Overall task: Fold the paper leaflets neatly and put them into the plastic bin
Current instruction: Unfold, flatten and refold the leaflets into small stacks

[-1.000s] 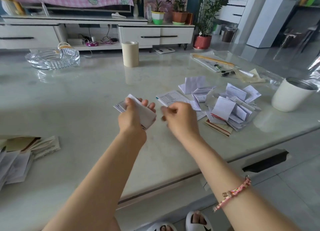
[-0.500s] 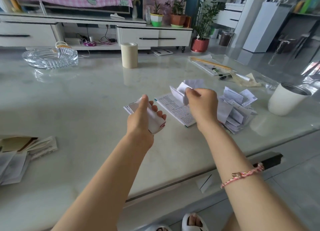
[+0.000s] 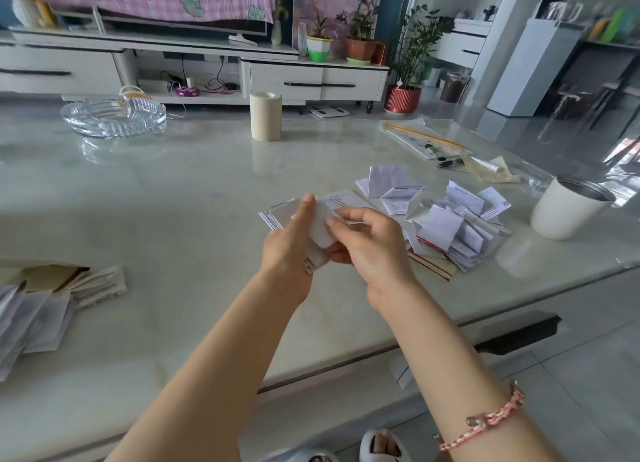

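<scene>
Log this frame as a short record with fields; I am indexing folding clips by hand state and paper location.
left hand: grips a stack of folded leaflets above the table
right hand: pinches one folded leaflet against that stack
folded pile: on the table right of the hands, near the white cup
loose papers: at the table's left edge
far side of table: tape roll, glass ashtray
</scene>
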`<act>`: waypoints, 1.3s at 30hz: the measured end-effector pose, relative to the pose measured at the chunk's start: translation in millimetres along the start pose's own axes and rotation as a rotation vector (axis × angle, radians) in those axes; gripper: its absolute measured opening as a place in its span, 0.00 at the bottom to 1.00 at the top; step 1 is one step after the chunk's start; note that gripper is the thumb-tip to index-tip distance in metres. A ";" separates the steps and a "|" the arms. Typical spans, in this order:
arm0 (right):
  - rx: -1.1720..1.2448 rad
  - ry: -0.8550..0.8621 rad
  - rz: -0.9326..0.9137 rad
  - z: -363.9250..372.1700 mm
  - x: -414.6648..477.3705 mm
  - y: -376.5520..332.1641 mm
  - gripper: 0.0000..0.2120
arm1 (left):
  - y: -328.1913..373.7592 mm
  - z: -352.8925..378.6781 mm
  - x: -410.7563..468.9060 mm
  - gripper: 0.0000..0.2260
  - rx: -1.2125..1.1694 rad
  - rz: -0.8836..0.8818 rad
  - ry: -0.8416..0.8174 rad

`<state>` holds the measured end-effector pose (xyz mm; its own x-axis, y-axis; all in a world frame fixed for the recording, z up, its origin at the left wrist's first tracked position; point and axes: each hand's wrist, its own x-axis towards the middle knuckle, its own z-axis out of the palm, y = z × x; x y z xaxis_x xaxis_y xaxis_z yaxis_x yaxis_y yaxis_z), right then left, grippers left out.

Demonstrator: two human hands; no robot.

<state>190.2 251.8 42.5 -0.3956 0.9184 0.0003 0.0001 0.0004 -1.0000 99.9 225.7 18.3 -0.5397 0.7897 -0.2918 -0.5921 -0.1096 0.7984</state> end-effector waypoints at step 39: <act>-0.629 -0.307 -0.182 -16.2 1.4 13.8 0.16 | -5.4 -6.7 -9.7 0.23 0.641 0.587 0.401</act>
<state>204.5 259.5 28.8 -0.6797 0.7297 0.0747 0.4018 0.4555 -0.7944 104.3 214.6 13.3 -0.8817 0.4350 0.1826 0.2137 0.0232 0.9766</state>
